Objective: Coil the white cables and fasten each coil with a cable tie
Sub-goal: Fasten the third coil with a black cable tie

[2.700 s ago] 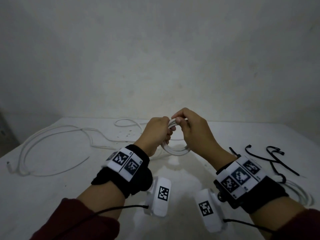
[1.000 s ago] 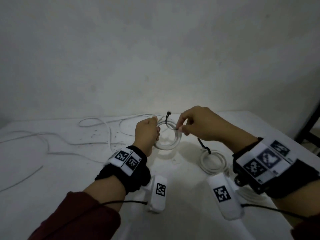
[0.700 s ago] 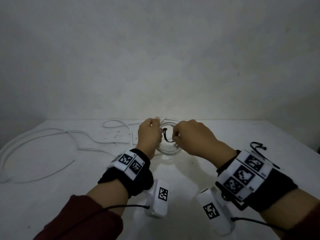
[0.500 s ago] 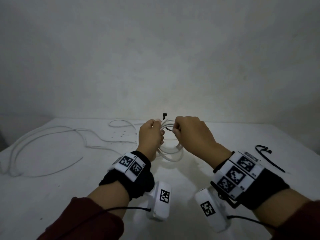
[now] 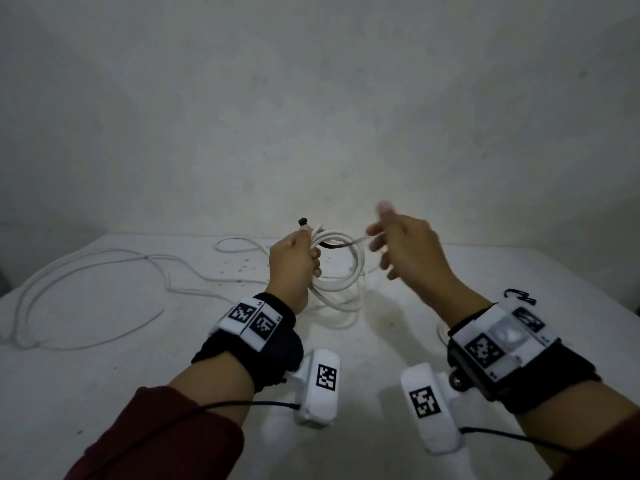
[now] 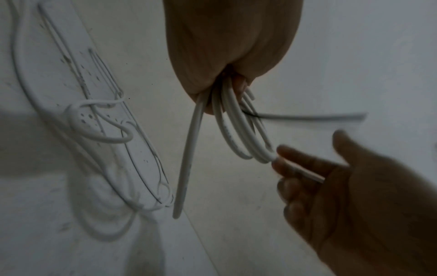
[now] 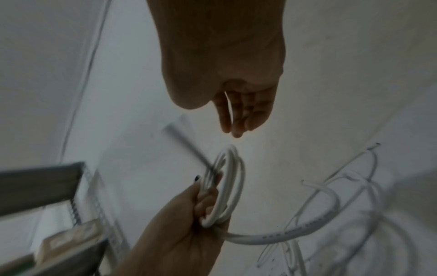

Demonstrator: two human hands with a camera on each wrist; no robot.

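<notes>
Your left hand (image 5: pixel 294 261) grips white coil (image 5: pixel 341 271), fingers curled round one side, held above table (image 5: pixel 104 358). Black cable tie (image 5: pixel 334 244) wraps coil beside your left thumb, tail sticking out toward your right hand (image 5: pixel 405 247). Your right hand just right of coil, fingers spread loose; tail blurred there, contact unclear. Loose white cable (image 5: pixel 86 271) lies left of your left hand.

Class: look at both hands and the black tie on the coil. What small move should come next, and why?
Probably the right hand should take the tie's free tail and pull it snug. The left hand grips the white coil, the black cable tie already sits on it with its tail sticking out sideways, and the right hand's fingers are spread beside it, apparently holding nothing.
</notes>
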